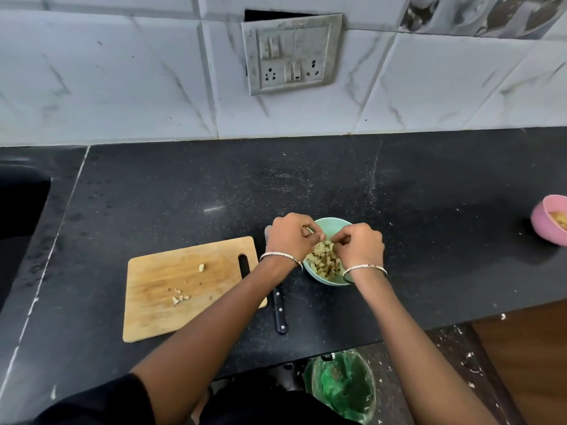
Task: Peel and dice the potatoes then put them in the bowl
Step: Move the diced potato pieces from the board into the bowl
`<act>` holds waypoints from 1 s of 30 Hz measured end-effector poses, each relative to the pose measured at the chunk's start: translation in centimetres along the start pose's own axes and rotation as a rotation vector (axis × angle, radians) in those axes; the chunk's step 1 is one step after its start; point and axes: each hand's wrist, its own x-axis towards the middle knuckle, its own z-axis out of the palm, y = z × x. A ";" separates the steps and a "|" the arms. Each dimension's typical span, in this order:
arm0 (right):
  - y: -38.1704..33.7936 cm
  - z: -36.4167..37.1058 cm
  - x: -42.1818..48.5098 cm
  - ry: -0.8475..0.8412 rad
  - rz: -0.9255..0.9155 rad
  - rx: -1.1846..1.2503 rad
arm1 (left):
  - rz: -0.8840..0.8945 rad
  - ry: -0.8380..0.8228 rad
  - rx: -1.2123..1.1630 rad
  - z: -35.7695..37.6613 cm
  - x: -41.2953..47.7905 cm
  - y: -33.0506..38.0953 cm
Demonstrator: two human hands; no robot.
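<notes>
Both hands hang over the green bowl (333, 223), left hand (290, 236) and right hand (360, 245), each grip narrow, fingertips pinched, probably shedding stuck dice; I cannot tell what they hold. Diced potato (323, 260) lies below them; stray bits (179, 299) remain on the cutting board (171, 314) left of the left grip.

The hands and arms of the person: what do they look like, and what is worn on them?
Both forearms are bare. The left hand and the right hand each have a thin, silver-coloured metal bangle at the wrist: the left bangle and the right bangle. A short black sleeve covers the left upper arm. No rings or gloves are visible.
</notes>
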 end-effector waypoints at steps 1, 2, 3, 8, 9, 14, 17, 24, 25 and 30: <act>-0.6 0.2 -0.6 0.029 -0.021 0.031 | -0.001 0.011 -0.011 -0.8 -0.4 -0.5; -1.2 0.3 -1.2 0.058 -0.058 0.077 | -0.004 0.017 -0.021 -1.8 -0.7 -1.0; -1.7 0.6 -2.0 0.082 -0.114 0.122 | -0.010 0.020 -0.016 -2.8 -1.2 -1.6; -5.0 4.9 -6.6 -0.127 -0.413 0.138 | -0.126 0.063 0.160 -9.1 -4.4 -8.2; -5.6 6.1 -7.4 -0.184 -0.425 0.126 | -0.160 0.062 0.192 -10.3 -5.2 -9.6; -7.3 10.1 -9.4 -0.274 -0.396 -0.063 | -0.313 0.043 0.302 -14.2 -8.7 -14.3; -7.8 11.3 -10.0 -0.208 -0.381 -0.154 | -0.369 0.046 0.299 -15.4 -10.2 -15.9; -10.4 14.3 -12.8 -0.196 -0.464 -0.064 | -0.450 -0.004 0.188 -16.0 -11.4 -17.7; -11.2 14.8 -13.0 -0.227 -0.488 -0.038 | -0.446 -0.004 0.179 -15.9 -11.3 -17.8; -13.5 15.1 -11.6 -0.205 -0.407 0.141 | -0.343 -0.046 0.189 -15.1 -10.4 -18.1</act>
